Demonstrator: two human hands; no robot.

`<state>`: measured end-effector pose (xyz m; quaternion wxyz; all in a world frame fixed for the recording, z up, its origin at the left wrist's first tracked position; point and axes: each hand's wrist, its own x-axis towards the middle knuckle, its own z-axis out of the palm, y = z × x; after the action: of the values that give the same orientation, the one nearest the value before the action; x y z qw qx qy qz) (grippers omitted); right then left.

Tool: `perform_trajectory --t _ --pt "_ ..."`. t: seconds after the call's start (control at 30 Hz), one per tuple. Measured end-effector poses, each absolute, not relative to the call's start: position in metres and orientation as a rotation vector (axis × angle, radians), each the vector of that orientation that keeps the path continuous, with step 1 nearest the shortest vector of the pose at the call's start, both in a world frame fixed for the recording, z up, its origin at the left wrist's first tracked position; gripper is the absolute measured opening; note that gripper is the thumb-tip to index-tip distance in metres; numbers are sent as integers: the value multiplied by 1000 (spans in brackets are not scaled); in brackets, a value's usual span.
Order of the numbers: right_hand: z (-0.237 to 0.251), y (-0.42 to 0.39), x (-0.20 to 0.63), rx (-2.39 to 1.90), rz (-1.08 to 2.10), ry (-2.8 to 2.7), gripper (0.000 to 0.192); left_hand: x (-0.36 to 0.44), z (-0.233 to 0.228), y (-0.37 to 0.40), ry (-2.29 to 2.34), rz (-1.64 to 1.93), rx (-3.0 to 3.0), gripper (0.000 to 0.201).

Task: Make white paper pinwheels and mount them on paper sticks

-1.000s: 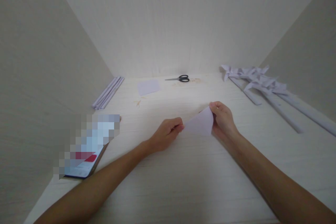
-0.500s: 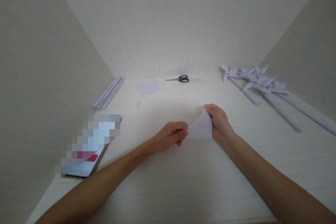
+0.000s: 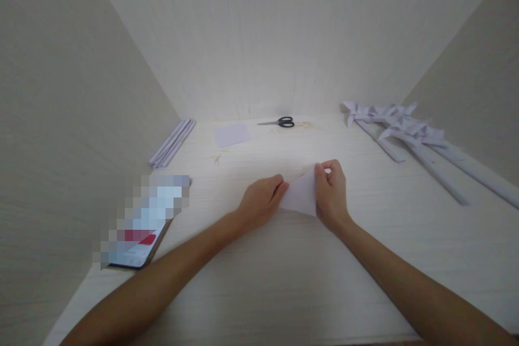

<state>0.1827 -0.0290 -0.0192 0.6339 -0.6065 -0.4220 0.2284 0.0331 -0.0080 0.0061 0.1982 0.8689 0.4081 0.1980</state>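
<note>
A pale lilac piece of paper (image 3: 300, 194), roughly triangular in outline, is stretched between my two hands above the white tabletop. My left hand (image 3: 263, 200) pinches its left corner between thumb and fingers. At the opposite side, my right hand (image 3: 332, 189) grips the right edge, thumb in front and fingers curled behind. Part of the paper is covered by the fingers, so its folds cannot be made out fully. Beyond the hands, a flat lilac sheet (image 3: 232, 135) lies beside black-handled scissors (image 3: 284, 122).
Rolled paper sticks (image 3: 172, 143) lie along the left wall, with a phone (image 3: 152, 221) nearer me. Several paper pinwheel-like shapes (image 3: 405, 121) on long paper sticks (image 3: 436, 173) rest at the right. Small yellowish scraps (image 3: 217, 158) are on the table (image 3: 259, 292).
My right hand has moved slightly left and turned, its thumb now at the paper's upper right. My left hand has risen a little, and the paper has tilted between them.
</note>
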Motion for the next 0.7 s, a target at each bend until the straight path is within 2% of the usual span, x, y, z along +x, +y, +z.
perform_trajectory --t 0.2,0.37,0.7 --pt "-11 -35 174 -1482 429 -1093 14 39 6 -13 1223 430 2661 39" --pt "-6 -37 174 -1507 444 -1107 14 38 3 -10 1186 494 2670 41" --pt "-9 -31 182 -1301 847 -934 17 37 3 -4 1085 624 2483 37"
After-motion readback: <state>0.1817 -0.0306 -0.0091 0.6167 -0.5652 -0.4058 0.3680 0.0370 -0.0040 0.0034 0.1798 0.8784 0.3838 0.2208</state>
